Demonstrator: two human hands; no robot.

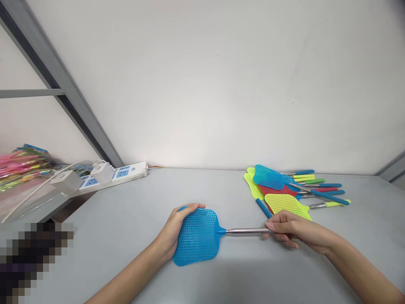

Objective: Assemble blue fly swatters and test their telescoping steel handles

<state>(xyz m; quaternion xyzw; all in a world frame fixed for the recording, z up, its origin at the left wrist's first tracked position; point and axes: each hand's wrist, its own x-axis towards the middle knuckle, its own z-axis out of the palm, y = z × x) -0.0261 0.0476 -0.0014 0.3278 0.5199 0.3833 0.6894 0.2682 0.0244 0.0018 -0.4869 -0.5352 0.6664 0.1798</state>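
Note:
A blue fly swatter with a square mesh head lies level across both hands, low over the grey table. My left hand is closed on the far left edge of the head, thumb along the top. My right hand pinches the metal shaft at its right end; the fingers hide what lies beyond. Just behind those fingers a blue handle sticks out, and I cannot tell which swatter it belongs to. Right behind it is a pile of swatters, with a yellow swatter in front and a blue mesh head on top.
Several coloured handles of the pile point right, among them a green handle. A white power strip with plugged-in adapters runs along the left edge. Pink and yellow packaged goods lie beyond a grey metal frame. A white wall stands behind.

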